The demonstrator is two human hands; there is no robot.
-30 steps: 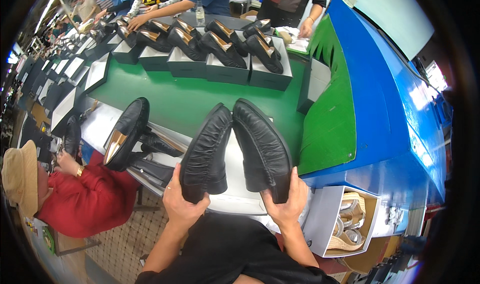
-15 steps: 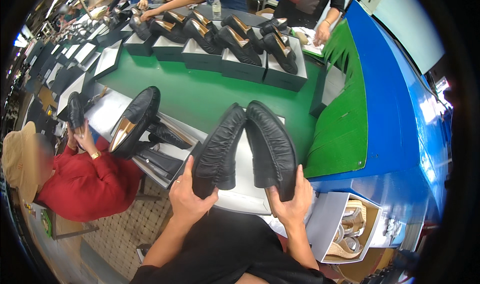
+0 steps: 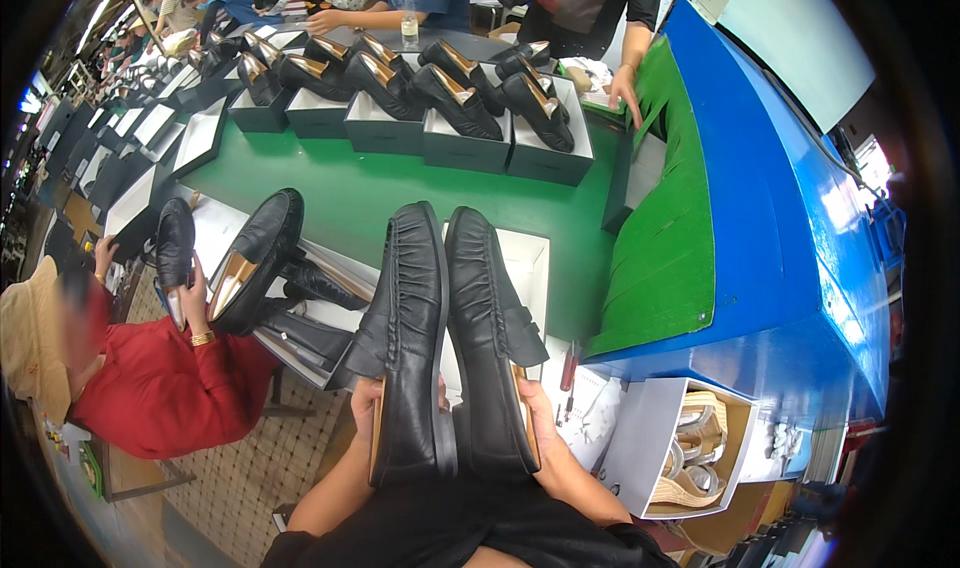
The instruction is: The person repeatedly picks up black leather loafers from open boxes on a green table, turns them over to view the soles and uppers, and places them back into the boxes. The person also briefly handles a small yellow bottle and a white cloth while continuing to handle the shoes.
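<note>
A pair of black leather loafers with gathered toes is held up in front of me, toes pointing away. My left hand (image 3: 366, 408) is closed round the heel end of the left loafer (image 3: 405, 338), its fingers mostly behind the shoe. My right hand (image 3: 541, 418) grips the right loafer (image 3: 488, 338) at its opening, where the tan lining shows. The two shoes stand close side by side, soles turned toward each other. Behind them lies an open white shoebox (image 3: 525, 268) on the green table.
Several loafers rest on dark boxes (image 3: 470, 146) along the far side. At right, a blue machine with a green strip curtain (image 3: 660, 258) borders the table; an open box of wedge sandals (image 3: 690, 458) sits below. A co-worker in red (image 3: 180, 378) handles a loafer at left.
I have turned both loafers over to show their outer sides and brought them closer together. The co-worker in red has shifted one hand to a box, and a far co-worker now lifts a dark shoe.
</note>
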